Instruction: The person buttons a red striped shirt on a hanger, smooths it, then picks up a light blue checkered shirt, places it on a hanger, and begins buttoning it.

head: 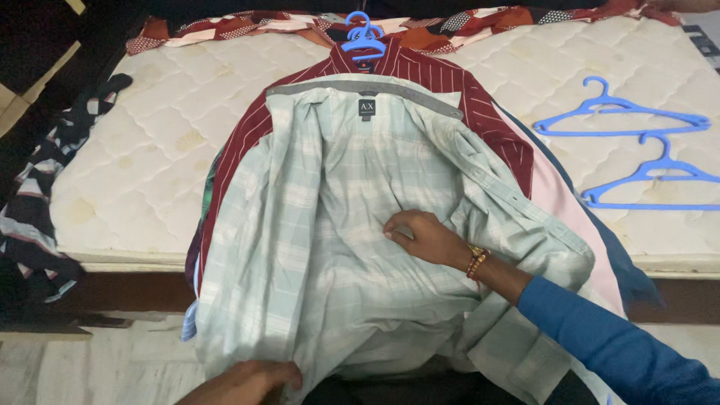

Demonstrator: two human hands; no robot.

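Observation:
A pale green checked shirt [337, 217] lies open, inside up, on top of a stack of shirts on a white mattress [150, 150]. My right hand [424, 236], in a blue sleeve with a beaded bracelet, presses on the shirt's inner middle with fingers curled into the fabric. My left hand [251, 382] grips the shirt's lower hem at the bottom edge of the view. Under it lies a dark red striped shirt [450, 82] on a blue hanger [362, 41].
Two blue hangers [622, 112] [652, 184] lie on the mattress at the right. Pink and dark blue garments [570, 217] stick out of the stack's right side. A patterned red cloth [420, 26] runs along the far edge. Dark clothing [37, 202] hangs at the left.

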